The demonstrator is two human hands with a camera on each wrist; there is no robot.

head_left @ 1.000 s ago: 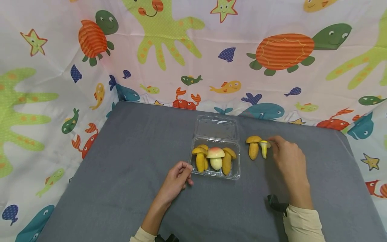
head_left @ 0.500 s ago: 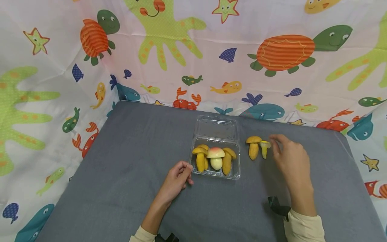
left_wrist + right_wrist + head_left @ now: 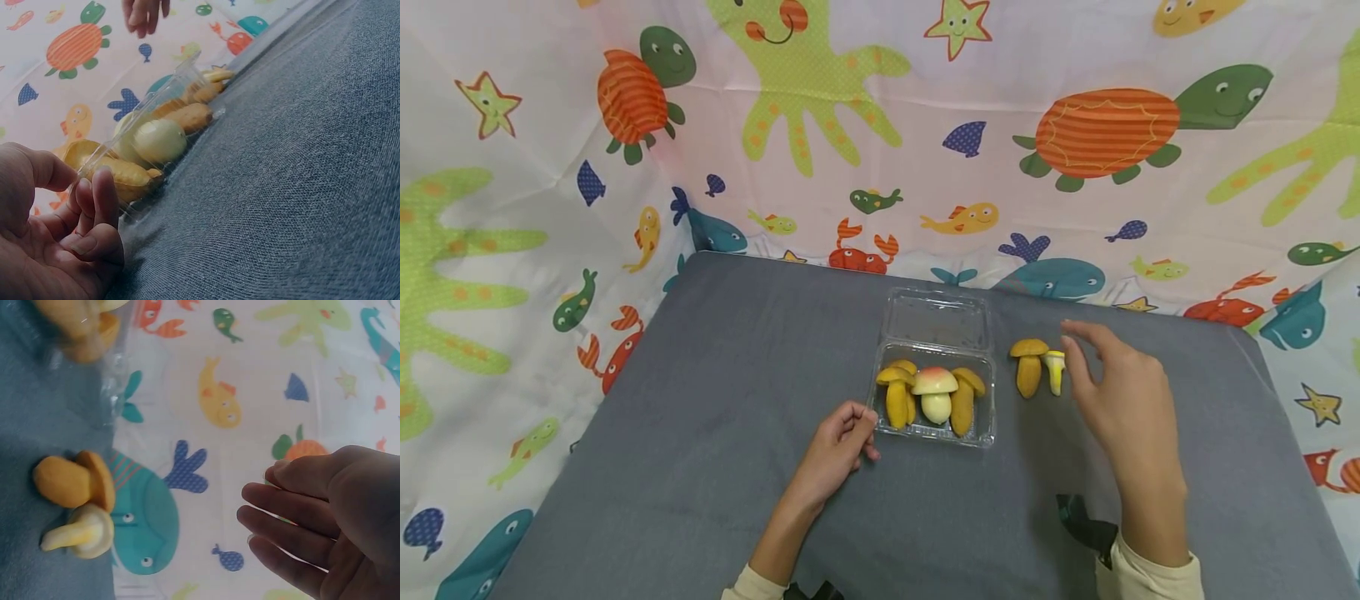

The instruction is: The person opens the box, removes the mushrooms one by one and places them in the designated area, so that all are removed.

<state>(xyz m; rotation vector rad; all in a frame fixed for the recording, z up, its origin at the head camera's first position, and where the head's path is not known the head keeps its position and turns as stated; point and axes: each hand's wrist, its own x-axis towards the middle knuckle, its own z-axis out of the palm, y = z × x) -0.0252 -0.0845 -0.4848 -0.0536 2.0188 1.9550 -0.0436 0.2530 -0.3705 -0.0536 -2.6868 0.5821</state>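
The clear plastic box lies open on the grey worktop, with its lid folded back on the far side, toward the backdrop. Four toy mushrooms are in its tray. At the left stands out a yellow mushroom, partly covering another yellow one behind it; in the middle is a pale mushroom with a reddish tinge on its cap; at the right lies a third yellow one, its cap toward the right wall.

The left hand pinches the box's rim at the near left corner between thumb and fingers, as the left wrist view also shows.

Two more mushrooms lie on the worktop just right of the box, caps toward the backdrop: a thick orange-yellow one and, right beside it, a small slender pale-yellow one. The right hand hovers to the right of this pair, thumb and forefinger parted, with nothing in its grasp; the right wrist view shows its fingers extended and apart from both mushrooms.

Beige sleeves cover the forearms, and a printed sea-animal cloth hangs behind the worktop.
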